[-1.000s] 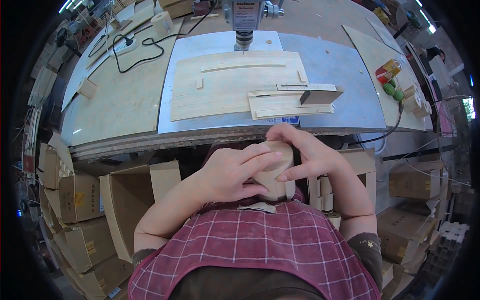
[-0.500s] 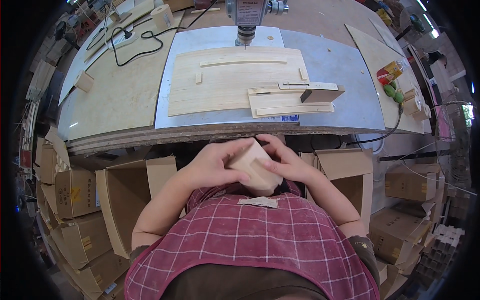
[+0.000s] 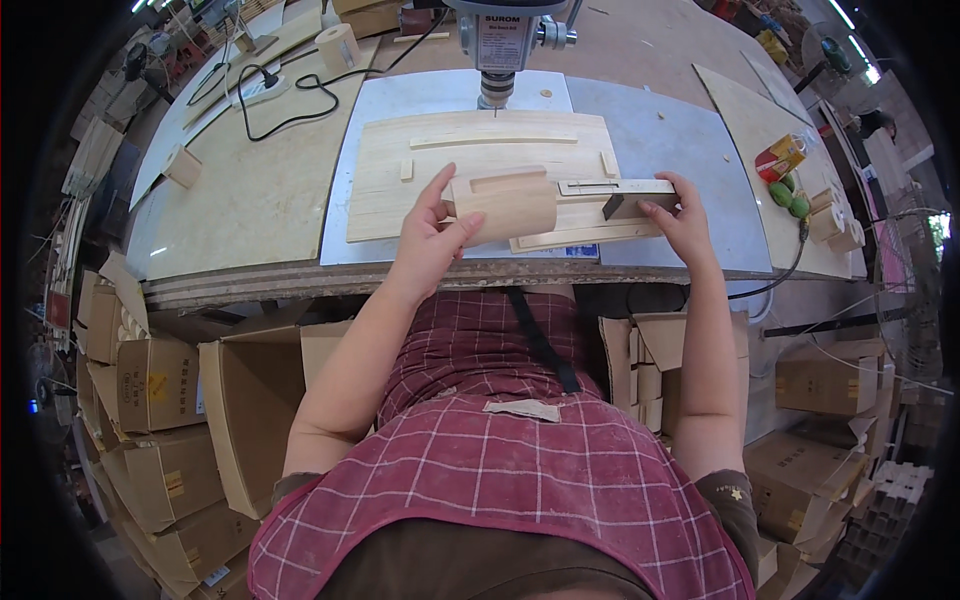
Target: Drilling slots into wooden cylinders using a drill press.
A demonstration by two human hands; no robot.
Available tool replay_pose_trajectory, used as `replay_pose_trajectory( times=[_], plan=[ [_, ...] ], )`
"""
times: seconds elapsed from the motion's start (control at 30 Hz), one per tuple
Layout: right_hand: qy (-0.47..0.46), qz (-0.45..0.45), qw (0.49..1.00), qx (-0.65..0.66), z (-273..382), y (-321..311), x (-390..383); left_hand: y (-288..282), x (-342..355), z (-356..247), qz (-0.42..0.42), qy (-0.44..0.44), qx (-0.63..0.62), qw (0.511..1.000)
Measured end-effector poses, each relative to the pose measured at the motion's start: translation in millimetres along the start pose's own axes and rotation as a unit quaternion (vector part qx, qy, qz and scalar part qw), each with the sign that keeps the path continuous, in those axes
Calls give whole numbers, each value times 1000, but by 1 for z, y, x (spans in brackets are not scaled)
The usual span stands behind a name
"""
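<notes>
My left hand [image 3: 428,236] grips a rounded pale wooden block [image 3: 503,205] with a slot along its top, held just above the front of a plywood jig board [image 3: 480,165]. My right hand [image 3: 677,215] rests on the dark end of a sliding stop [image 3: 622,197] on a thin wooden strip at the jig's right front. The drill press head [image 3: 497,40] hangs over the back of the jig, its bit pointing down at it.
A grey metal sheet [image 3: 680,150] lies under the jig on the workbench. A black cable and power strip [image 3: 262,85] lie at the back left, a small wooden block [image 3: 183,165] at the left, and small wooden pieces [image 3: 835,222] with a yellow carton [image 3: 780,157] at the right. Open cardboard boxes [image 3: 160,390] stand under the bench.
Both hands rose from my lap to the bench. The left hand carried the wooden block up onto the jig; the right hand let go of it and moved to the stop.
</notes>
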State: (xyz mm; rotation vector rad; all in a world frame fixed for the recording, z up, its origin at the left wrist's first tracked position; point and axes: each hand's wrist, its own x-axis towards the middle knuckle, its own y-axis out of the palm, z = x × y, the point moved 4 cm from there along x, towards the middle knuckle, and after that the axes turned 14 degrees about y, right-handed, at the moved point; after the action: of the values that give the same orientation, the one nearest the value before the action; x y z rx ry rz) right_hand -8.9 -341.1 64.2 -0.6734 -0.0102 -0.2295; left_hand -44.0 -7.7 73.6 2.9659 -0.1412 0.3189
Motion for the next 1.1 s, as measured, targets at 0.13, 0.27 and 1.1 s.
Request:
replay_pose_trajectory(
  times=[0.13, 0.27, 1.1],
  plan=[
    [38, -6, 999, 24, -11, 3, 8, 4, 4, 9, 42, -4, 39, 998],
    [18, -20, 1000, -15, -9, 1, 8, 5, 11, 12, 81, 13, 42, 996],
    [-36, -80, 996, 0, 59, 80, 16, -4, 29, 38, -95, 159, 258, 948]
  ],
)
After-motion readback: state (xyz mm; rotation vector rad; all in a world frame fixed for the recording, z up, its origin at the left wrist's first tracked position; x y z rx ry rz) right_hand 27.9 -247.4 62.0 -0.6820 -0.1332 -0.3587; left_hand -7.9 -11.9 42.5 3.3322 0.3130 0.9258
